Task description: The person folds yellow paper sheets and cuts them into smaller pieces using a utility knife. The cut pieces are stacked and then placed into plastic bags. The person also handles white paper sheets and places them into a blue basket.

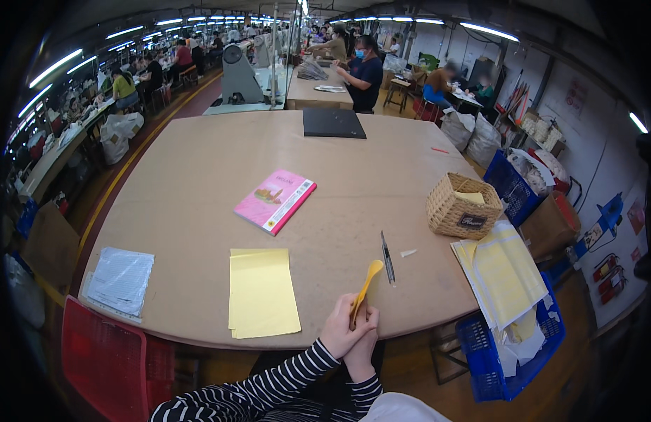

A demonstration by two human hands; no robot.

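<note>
My left hand [338, 328] and my right hand [365, 335] are together at the table's near edge, with striped sleeves behind them. Both are closed around an orange-yellow plastic spoon [370, 276], whose rounded end points up and away. Part of its handle is hidden by my fingers. Just beyond, to the right, lies a slim box cutter [387, 257] beside a small white scrap [408, 253]. Left of my hands is a short stack of yellow paper sheets [263, 292]. Farther off sits a pink notebook [275, 201], lying closed at an angle.
A wicker basket [465, 205] stands at the table's right side, near papers [505, 264] over a blue crate [484, 359]. A plastic-covered sheet [121, 281] lies at left, above a red chair [104, 359]. At the far edge is a black board [334, 123]. People work beyond.
</note>
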